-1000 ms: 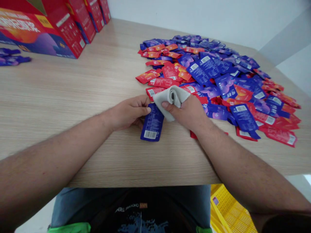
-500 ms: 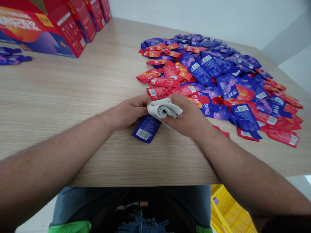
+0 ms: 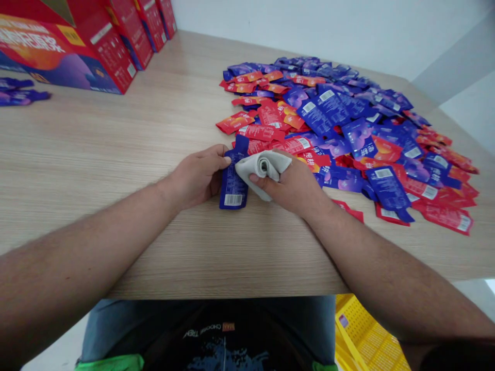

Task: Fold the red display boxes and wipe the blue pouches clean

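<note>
Between thumb and fingers, my left hand (image 3: 203, 175) grips the left edge of a blue pouch (image 3: 234, 184). The pouch's narrow neck points away from me, and a white barcode shows at its near end. A rolled pale grey cloth (image 3: 258, 170) is gripped in my right hand (image 3: 296, 183), and its left tip touches the pouch's right side. The fingers of my right hand are partly hidden behind the cloth. Just beyond both hands, a big pile of blue and red pouches (image 3: 332, 111) covers the right part of the table.
Red printed boxes (image 3: 96, 49) stand at the back left of the wooden table (image 3: 162, 123). Some blue pouches (image 3: 23, 95) lie in front of them at the left edge. Below the table at the right is a yellow plastic basket (image 3: 367, 335). A white wall runs behind.
The blue pouch has turned more upright in view, and its neck now shows above the cloth. My right hand and the cloth have shifted slightly right, uncovering more of the pouch.
</note>
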{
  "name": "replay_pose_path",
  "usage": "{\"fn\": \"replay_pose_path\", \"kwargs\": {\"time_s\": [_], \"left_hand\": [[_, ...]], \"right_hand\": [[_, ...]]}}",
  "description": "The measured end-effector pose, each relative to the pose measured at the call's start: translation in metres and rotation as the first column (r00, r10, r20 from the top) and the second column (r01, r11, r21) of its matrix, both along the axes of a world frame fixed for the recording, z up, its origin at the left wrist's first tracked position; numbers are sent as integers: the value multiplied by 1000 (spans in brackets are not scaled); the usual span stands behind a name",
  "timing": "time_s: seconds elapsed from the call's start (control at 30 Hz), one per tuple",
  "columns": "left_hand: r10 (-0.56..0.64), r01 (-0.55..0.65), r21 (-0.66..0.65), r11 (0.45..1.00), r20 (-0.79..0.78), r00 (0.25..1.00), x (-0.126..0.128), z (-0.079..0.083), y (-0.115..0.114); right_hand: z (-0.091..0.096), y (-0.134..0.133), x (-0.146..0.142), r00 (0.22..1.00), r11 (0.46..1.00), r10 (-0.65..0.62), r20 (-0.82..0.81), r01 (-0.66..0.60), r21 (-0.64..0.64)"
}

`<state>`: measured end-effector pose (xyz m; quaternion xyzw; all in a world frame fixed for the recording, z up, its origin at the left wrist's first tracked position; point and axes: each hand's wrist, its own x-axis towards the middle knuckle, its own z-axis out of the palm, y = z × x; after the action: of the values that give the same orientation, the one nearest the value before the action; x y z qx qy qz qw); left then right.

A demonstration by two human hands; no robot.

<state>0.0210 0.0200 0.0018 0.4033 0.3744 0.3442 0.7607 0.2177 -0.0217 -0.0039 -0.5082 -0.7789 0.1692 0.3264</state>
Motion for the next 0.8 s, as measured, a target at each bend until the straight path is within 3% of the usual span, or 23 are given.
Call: {"fn": "replay_pose_path", "kwargs": {"time_s": [0.2, 0.37, 0.53, 0.7, 0.8], "left_hand": [[-109, 126, -144, 981, 120, 987, -3, 0, 2], [-83, 83, 68, 994, -5, 997, -3, -5, 6], [55, -14, 259, 966, -154, 987, 0, -12, 7], [27, 43, 254, 966, -264, 964, 1, -15, 6], [-10, 74, 222, 972, -274, 962, 2, -15, 3]], "right_hand": [[0, 1, 0, 996, 997, -9, -90, 2, -80], [2, 11, 12, 986, 991, -131, -98, 129, -29], [8, 12, 23, 978, 978, -169, -126, 182, 99], [15, -2, 14, 991, 972, -117, 63, 102, 210], [10, -6, 5, 987, 977, -71, 147, 39, 212]]}}
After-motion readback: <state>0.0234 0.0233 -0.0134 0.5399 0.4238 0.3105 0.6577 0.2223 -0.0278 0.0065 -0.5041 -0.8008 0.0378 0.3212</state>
